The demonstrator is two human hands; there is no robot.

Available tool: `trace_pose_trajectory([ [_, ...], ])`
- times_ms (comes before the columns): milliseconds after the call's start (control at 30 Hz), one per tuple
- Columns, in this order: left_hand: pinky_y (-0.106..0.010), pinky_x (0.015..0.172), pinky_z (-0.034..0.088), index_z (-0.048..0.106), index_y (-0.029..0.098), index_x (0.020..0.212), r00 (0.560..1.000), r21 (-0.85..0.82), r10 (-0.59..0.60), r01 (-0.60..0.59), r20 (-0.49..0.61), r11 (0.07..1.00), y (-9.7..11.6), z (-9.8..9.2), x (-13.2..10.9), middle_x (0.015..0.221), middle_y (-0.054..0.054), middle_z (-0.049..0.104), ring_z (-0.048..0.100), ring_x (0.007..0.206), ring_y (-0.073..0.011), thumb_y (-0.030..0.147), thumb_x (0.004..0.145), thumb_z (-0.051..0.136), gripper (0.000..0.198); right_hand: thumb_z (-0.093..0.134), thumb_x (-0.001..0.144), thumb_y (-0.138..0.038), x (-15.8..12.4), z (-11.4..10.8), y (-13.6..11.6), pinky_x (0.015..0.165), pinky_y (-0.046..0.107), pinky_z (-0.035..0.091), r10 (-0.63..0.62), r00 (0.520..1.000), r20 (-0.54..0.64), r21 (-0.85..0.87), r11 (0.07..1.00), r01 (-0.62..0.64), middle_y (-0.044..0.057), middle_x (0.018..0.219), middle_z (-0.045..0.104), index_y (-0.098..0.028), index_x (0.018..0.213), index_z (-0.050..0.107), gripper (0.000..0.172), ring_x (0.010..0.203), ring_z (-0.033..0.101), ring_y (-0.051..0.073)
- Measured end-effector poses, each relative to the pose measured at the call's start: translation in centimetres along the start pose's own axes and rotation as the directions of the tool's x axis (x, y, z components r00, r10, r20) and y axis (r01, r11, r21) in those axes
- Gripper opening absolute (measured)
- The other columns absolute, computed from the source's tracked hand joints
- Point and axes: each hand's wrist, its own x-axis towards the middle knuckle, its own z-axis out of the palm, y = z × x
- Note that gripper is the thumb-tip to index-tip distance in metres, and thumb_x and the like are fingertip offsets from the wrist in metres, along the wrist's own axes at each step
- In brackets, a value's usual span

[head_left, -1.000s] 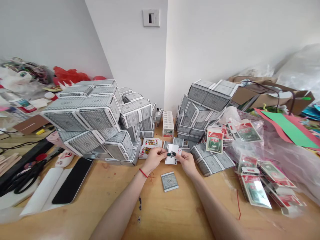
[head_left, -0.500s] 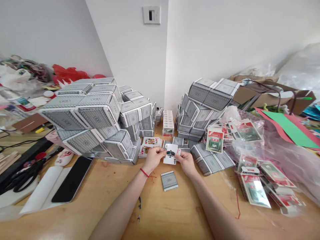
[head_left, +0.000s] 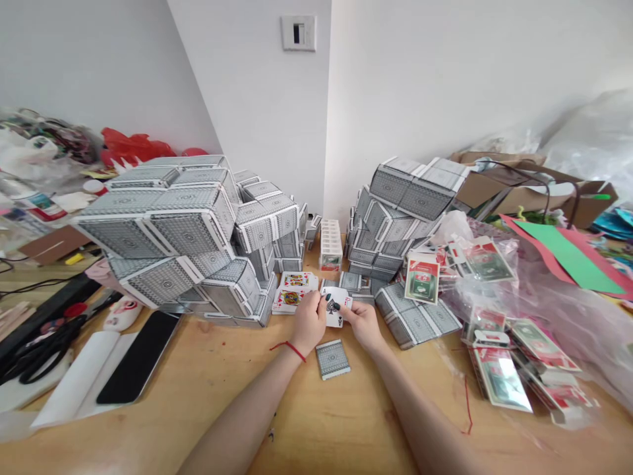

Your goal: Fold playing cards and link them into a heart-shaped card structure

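Observation:
Between my two hands is an ace of spades playing card (head_left: 334, 318), face up. My left hand (head_left: 311, 321) is closed on its left side, thumb on the face. My right hand (head_left: 364, 323) pinches the card's right side, thumb near the spade. Whether more cards lie beneath the ace I cannot tell. Below the hands a square piece folded from cards (head_left: 333, 359), grey-patterned side up, lies on the table. Beyond my left hand are face-up playing cards (head_left: 291, 298), with court figures showing.
Stacked blocks of folded cards (head_left: 188, 221) rise at left; another stack (head_left: 415, 191) stands at right. A clear case of card decks (head_left: 331, 245) sits between them. Right are card boxes (head_left: 500, 379) and plastic wrap. Left lie a black phone (head_left: 141, 356) and scissors (head_left: 54, 346).
My left hand has turned and wrapped further round the card's left side, covering more of it. The ace now tilts, and both thumbs have shifted on its face.

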Motion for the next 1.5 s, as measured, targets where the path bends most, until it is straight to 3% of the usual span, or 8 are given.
trace_pose_trajectory([
  [367,-0.026,0.052,0.026,0.041,0.019,0.049,0.998,0.076,0.070,-0.069,0.001,0.995,0.3,-0.2,0.1,0.051,-0.003,0.049,0.044,0.050,-0.0129,0.022,0.081,0.040,0.033,0.065,0.062,-0.044,0.0,-0.1,0.8,0.046,0.022,0.029,-0.009,1.000,0.005,-0.023,1.000,0.009,-0.003,0.048,0.047,-0.014,0.052,0.056,0.033,0.046,0.036,0.009],
  [600,-0.026,0.052,0.027,0.040,0.020,0.053,0.993,0.134,0.117,-0.112,-0.029,0.985,-0.2,0.0,-0.2,0.052,-0.003,0.050,0.046,0.051,-0.0136,0.020,0.083,0.035,0.030,0.059,0.069,-0.043,0.1,-0.1,0.7,0.051,0.024,0.036,-0.065,0.998,-0.012,0.006,0.998,0.065,0.001,0.058,0.056,-0.014,0.067,0.062,0.029,0.053,0.045,0.012],
  [800,-0.025,0.051,0.031,0.041,0.019,0.060,0.983,0.203,0.139,-0.113,-0.117,0.973,-0.5,0.0,-0.2,0.054,-0.002,0.050,0.049,0.052,-0.0141,0.021,0.085,0.032,0.026,0.054,0.074,-0.040,0.0,-0.1,0.0,0.065,0.030,0.045,-0.106,0.991,0.078,0.069,0.992,0.101,0.005,0.082,0.064,-0.017,0.091,0.064,0.030,0.072,0.056,0.018],
  [900,-0.025,0.050,0.032,0.042,0.019,0.061,0.973,0.234,0.185,-0.150,-0.136,0.961,-0.4,0.1,-0.1,0.053,-0.002,0.050,0.050,0.051,-0.0140,0.021,0.086,0.032,0.026,0.051,0.077,-0.038,-0.1,0.2,-0.2,0.067,0.030,0.045,-0.152,0.986,0.072,-0.010,0.988,0.153,0.005,0.082,0.065,-0.017,0.090,0.064,0.028,0.075,0.057,0.020],
  [1000,-0.025,0.050,0.034,0.043,0.018,0.063,0.964,0.264,0.232,-0.192,-0.129,0.945,-0.1,0.2,-0.2,0.054,-0.003,0.052,0.051,0.052,-0.0139,0.019,0.086,0.032,0.025,0.047,0.079,-0.037,-0.3,0.6,0.0,0.063,0.028,0.044,-0.221,0.975,0.000,-0.192,0.957,0.217,0.004,0.075,0.064,-0.016,0.089,0.063,0.028,0.070,0.056,0.019],
  [1167,-0.025,0.052,0.037,0.048,0.016,0.070,0.936,0.259,0.342,-0.310,-0.087,0.915,0.6,0.4,-0.8,0.056,-0.004,0.054,0.055,0.057,-0.0150,0.016,0.086,0.032,0.022,0.041,0.082,-0.032,-1.1,1.1,0.1,0.051,0.023,0.037,-0.334,0.939,-0.080,-0.523,0.816,0.246,0.002,0.060,0.058,-0.016,0.081,0.061,0.026,0.051,0.049,0.014],
  [1300,-0.025,0.054,0.039,0.050,0.015,0.075,0.923,0.246,0.377,-0.349,-0.077,0.904,1.1,0.5,-1.0,0.059,-0.005,0.055,0.056,0.059,-0.0150,0.015,0.086,0.032,0.021,0.039,0.083,-0.033,-1.3,1.1,0.1,0.051,0.022,0.036,-0.367,0.922,-0.120,-0.574,0.784,0.237,0.002,0.059,0.058,-0.015,0.077,0.061,0.029,0.050,0.048,0.012],
  [1500,-0.026,0.056,0.039,0.051,0.015,0.079,0.892,0.276,0.452,-0.431,-0.012,0.859,1.2,0.3,-1.3,0.062,-0.006,0.056,0.057,0.065,-0.0161,0.014,0.084,0.037,0.015,0.040,0.083,-0.038,-1.1,0.8,0.1,0.047,0.020,0.034,-0.323,0.922,-0.213,-0.529,0.832,0.169,0.000,0.052,0.053,-0.014,0.065,0.058,0.035,0.047,0.043,0.010],
])
